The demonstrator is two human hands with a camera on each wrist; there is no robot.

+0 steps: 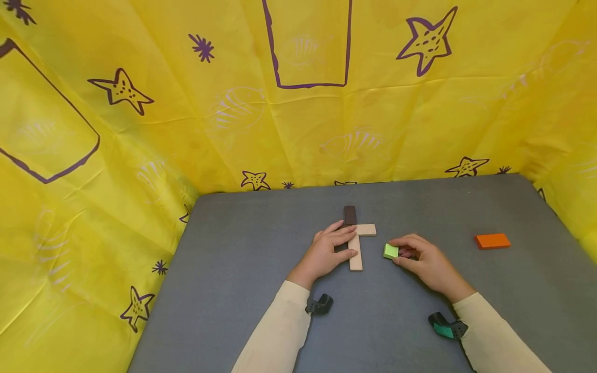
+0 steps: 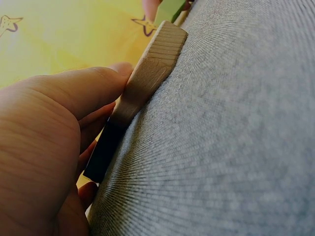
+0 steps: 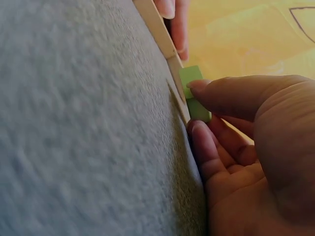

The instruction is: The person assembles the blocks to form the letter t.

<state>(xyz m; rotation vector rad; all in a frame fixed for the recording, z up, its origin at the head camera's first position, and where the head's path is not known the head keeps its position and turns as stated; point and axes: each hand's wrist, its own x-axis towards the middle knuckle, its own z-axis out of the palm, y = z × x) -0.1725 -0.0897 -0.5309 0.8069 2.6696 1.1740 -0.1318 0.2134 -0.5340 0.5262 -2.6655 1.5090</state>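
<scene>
Grey bench (image 1: 261, 290): left hand (image 1: 328, 251) lay flat, steadying the placed wooden blocks (image 1: 356, 243); right hand (image 1: 422, 259) pinched a green block (image 1: 391, 251) beside them; orange block (image 1: 492, 241) remained unplaced, beyond the right hand

A long pale wooden block (image 1: 356, 252) lies flat on the grey table, running near to far, with the left hand (image 1: 328, 252) resting on its left side. A shorter pale block (image 1: 366, 230) lies crosswise at its far end, and a dark brown block (image 1: 350, 215) lies just beyond that. To the right, the right hand (image 1: 422, 261) pinches a small light green block (image 1: 391, 251), slightly tilted, near the long block.
</scene>
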